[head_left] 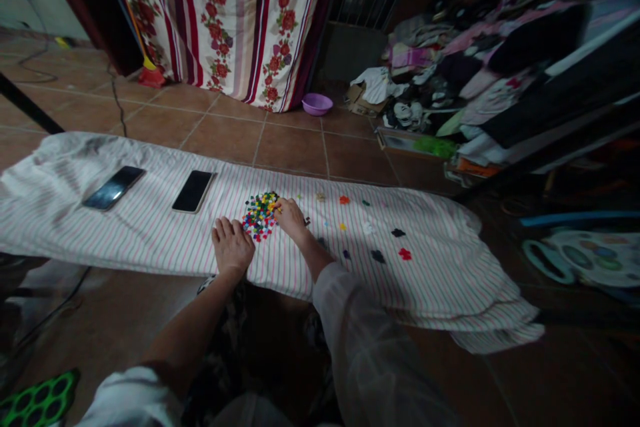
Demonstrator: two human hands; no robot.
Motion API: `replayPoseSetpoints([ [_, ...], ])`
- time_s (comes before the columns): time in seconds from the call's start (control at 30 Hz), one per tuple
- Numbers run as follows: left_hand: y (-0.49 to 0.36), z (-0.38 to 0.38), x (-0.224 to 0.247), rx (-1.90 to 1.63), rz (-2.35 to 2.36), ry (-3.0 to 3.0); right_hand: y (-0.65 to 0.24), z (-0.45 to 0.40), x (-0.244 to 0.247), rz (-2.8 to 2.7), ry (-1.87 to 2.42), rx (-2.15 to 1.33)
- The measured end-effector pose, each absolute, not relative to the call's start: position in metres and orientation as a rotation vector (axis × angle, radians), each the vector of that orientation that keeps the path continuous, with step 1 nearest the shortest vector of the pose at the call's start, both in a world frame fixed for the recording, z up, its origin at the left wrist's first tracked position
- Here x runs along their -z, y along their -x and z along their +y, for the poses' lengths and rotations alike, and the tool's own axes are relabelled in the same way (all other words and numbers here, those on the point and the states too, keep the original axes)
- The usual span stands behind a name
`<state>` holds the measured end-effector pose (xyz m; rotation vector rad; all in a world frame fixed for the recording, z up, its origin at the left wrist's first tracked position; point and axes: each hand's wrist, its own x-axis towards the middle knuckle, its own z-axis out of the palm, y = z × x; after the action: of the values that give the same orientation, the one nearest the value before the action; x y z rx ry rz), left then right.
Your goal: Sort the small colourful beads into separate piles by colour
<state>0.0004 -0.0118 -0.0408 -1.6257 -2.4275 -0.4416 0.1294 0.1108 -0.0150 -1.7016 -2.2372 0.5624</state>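
Plenty seems left from where I stand: the mixed pile sits mid-frame, small clusters already apart right of centre. The left hand rests loosely spread; the right hand bunches at the pile, pinching what, I can't tell.

Head camera: one, head-worn, wide in field, facing forward and steeply down.
Left hand, right hand: central, seen from behind and above at arm's reach.
Striped cloth: near, crossing mid-view below the lens.
Floral curtain: farther, cut by top edge, beyond tiled floor.
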Motion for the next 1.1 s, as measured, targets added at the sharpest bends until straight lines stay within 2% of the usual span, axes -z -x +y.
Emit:
replayPoseSetpoints([
  [0.77,-0.003,-0.013,0.033,0.388,-2.432,1.625,-0.13,0.101,0.038,-1.907,1.417,-0.711],
  [1.1,-0.003,-0.016,0.032,0.394,-2.387,1.636,-0.151,0.094,0.015,-1.83,1.361,-0.724],
])
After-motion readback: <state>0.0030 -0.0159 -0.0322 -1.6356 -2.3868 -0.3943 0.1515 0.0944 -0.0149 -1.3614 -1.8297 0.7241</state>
